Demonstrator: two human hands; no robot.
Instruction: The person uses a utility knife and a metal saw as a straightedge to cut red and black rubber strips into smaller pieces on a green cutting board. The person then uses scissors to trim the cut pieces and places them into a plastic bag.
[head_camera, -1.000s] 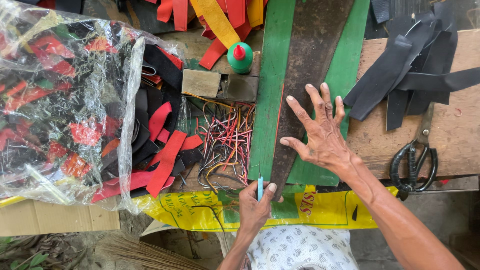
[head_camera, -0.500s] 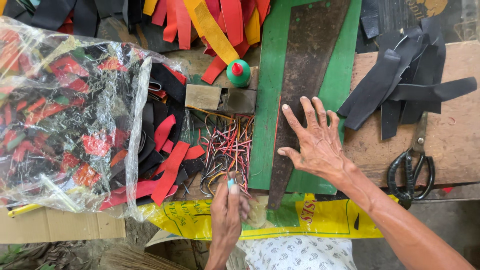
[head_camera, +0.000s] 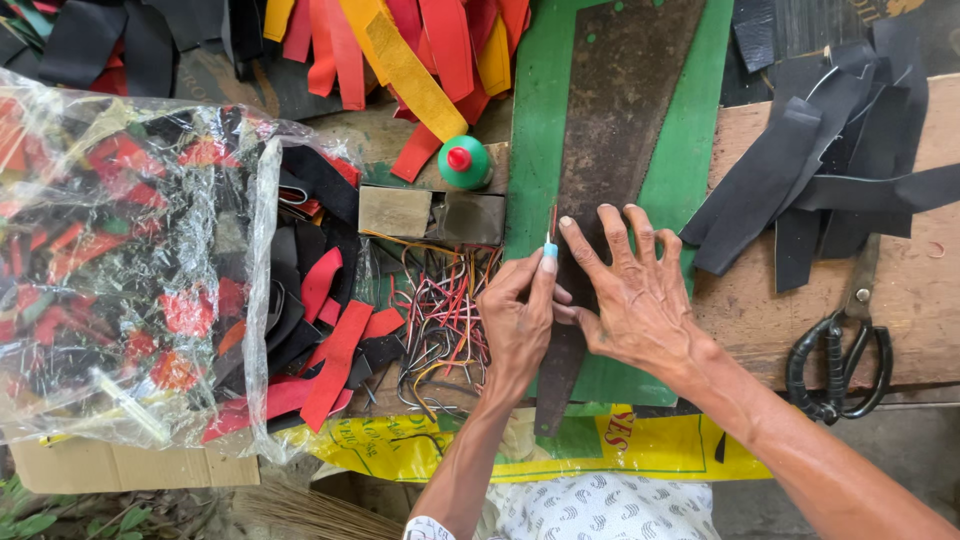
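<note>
Hands: we see left hand (head_camera: 520, 325) now gripping the light-blue-handled blade (head_camera: 549, 240) beside the dark strip (head_camera: 610, 130) (moved up); right hand (head_camera: 635, 295) stays flat, open, pinning it.

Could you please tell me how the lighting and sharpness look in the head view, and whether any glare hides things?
Head view: soft, even daylight, faint shadows; both hands, left and right, are sharp; glare on the plastic bag veils its contents; edges bow slightly.
</note>
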